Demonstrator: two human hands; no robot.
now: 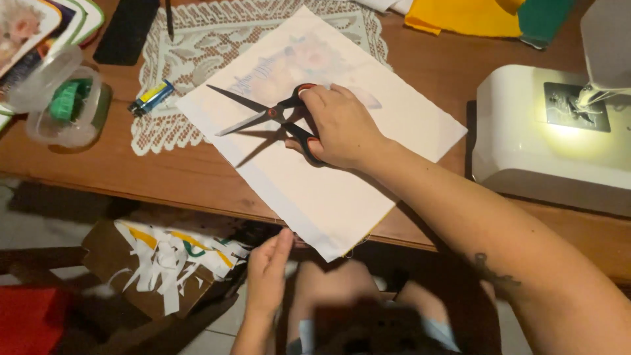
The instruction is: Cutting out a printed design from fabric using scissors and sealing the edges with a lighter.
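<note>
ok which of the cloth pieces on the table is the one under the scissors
The large white cloth with the faint flower print, hanging over the table's near edge. The scissors, open in the right hand, lie on it; the yellow cloth and green cloth sit far back.

The scissors (273, 117) have black handles with red bits and grey blades. Under them lies a white sheet (328, 190) with a faint orange flower picture. Left of the sheet — a white lace mat (172, 125) and a blue-and-yellow lighter (151, 96).
</note>
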